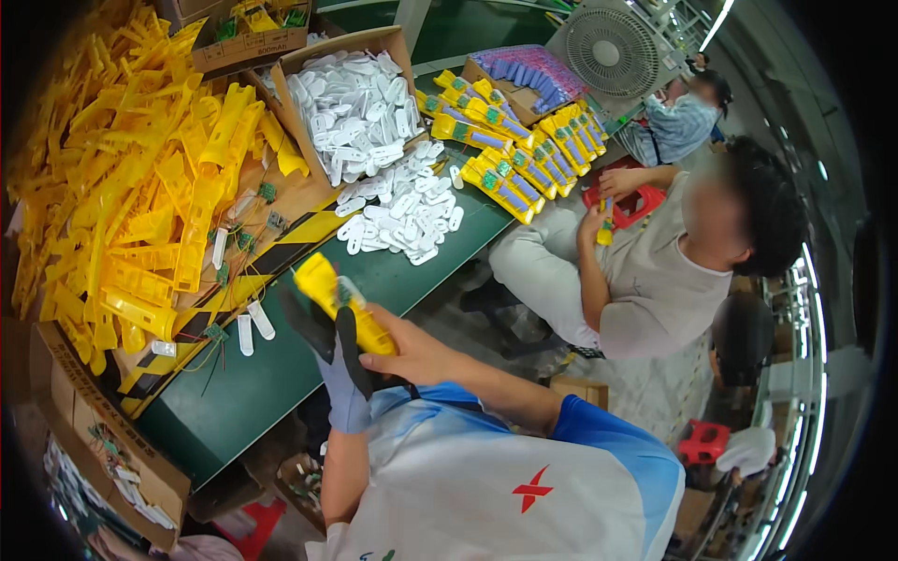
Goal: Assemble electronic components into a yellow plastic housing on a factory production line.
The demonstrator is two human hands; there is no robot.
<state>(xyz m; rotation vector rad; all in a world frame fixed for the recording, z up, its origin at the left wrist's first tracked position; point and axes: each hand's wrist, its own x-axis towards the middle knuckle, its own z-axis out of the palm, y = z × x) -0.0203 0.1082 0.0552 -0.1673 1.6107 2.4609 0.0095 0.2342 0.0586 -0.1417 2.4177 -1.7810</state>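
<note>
A yellow plastic housing (323,280) is held up in front of me, over the near edge of the green table. My right hand (416,348), bare, wraps round its lower end. My left hand (341,365), in a grey glove with dark fingers, grips the housing from the left side, thumb against it. A small pale piece shows on the housing near the left thumb; what it is I cannot make out. White oval plastic pieces (407,220) lie loose on the table beyond my hands. Two more white strips (253,327) rest left of them, by a wired green circuit board (215,332).
A heap of yellow housings (140,215) covers the left. A cardboard box (402,47) of white pieces stands behind. Yellow housings with purple cells (505,182) line the far right, near a fan (613,51). A co-worker (645,271) sits to the right, holding a yellow part.
</note>
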